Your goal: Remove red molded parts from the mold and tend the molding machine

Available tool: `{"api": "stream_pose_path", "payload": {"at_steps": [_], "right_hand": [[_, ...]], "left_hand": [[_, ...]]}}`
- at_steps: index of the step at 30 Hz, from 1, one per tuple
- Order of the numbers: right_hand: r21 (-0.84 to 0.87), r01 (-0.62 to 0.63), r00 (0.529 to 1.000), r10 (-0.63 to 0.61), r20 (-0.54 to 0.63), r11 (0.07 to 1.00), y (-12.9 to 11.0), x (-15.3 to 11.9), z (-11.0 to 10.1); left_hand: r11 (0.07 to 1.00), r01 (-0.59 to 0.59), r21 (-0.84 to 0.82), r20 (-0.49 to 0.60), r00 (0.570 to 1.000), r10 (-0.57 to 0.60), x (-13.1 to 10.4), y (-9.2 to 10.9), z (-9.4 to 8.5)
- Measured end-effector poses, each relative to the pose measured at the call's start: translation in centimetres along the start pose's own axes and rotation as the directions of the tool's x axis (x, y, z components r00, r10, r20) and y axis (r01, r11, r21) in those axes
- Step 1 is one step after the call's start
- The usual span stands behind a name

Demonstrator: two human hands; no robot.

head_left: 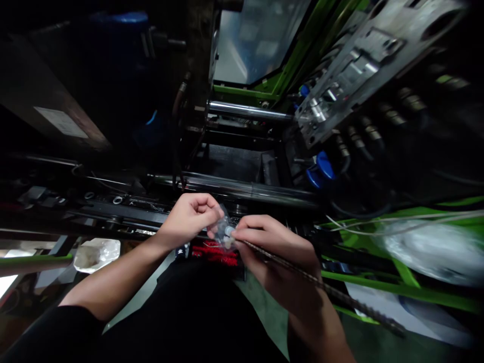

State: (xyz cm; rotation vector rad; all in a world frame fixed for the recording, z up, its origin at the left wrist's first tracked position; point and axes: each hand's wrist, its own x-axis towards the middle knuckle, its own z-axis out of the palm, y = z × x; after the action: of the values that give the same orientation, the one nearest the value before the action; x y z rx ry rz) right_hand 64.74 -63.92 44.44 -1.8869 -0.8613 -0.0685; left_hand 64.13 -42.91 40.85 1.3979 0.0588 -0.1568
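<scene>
Near the middle of the view, my left hand [192,217] pinches the edge of a small clear plastic piece [224,227] between thumb and curled fingers. Opposite it, my right hand [276,247] has its fingers closed on a long thin rod [302,272] with a ridged, twisted surface, which runs down to the lower right. The right fingertips also meet the clear piece, where small whitish parts show. How the rod's tip meets these parts is hidden by the fingers.
Polished horizontal bars [249,189] cross just beyond my hands. A metal mould block [340,80] with hoses stands at the upper right. A clear bag [434,249] lies right, a translucent container [97,255] left. Red material [215,253] shows below my hands.
</scene>
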Motion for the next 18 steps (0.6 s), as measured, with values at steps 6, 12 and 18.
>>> {"api": "stream_pose_path", "payload": {"at_steps": [6,12,18], "right_hand": [[-0.003,0.058,0.992,-0.057,0.110,0.998,-0.3,0.6,0.6],[0.046,0.086,0.986,-0.091,0.139,0.995,0.6,0.5,1.3],[0.072,0.034,0.998,-0.038,0.056,0.997,1.3,-0.2,1.5]], "left_hand": [[0.998,0.018,0.062,0.062,0.998,-0.022,-0.6,0.4,-0.4],[0.999,0.031,0.037,0.107,0.994,-0.035,-0.8,1.0,-0.7],[0.999,0.013,-0.052,0.200,0.980,-0.003,-1.0,1.1,-1.3]]}}
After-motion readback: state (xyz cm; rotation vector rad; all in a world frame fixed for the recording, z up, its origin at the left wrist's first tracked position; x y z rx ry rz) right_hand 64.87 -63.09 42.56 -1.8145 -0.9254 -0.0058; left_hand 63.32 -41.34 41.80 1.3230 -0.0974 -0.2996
